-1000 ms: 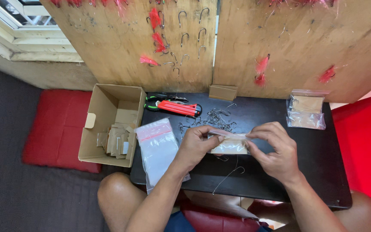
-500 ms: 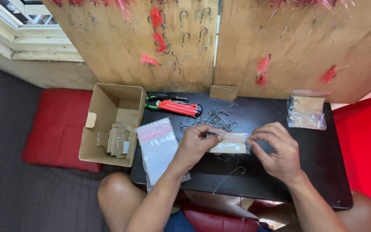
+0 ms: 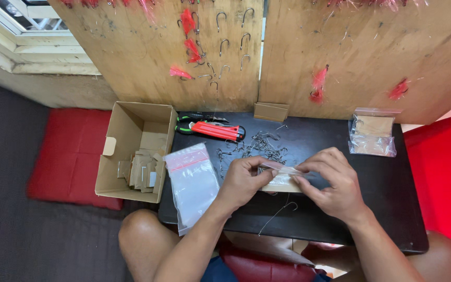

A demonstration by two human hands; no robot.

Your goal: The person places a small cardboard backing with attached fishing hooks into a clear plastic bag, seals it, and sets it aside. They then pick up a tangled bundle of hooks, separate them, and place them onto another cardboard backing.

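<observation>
Both hands hold a small clear plastic bag (image 3: 283,180) with a tan card inside, above the black table (image 3: 392,209). My left hand (image 3: 244,180) pinches the bag's left end. My right hand (image 3: 330,183) pinches its right end and top edge. A pile of loose metal hooks (image 3: 259,145) lies just behind the hands. A single long wire hook (image 3: 277,215) rests on the table in front of the hands.
A stack of clear zip bags (image 3: 194,180) lies at the table's left edge. An open cardboard box (image 3: 134,149) with cards stands left of it. Red pliers (image 3: 212,129), a small brown box (image 3: 271,111), filled bags (image 3: 371,133) and wooden boards (image 3: 361,52) with hooks sit behind.
My hands and the small bag have shifted slightly right, and the fingers have worked along the bag's top edge. Nothing else moved.
</observation>
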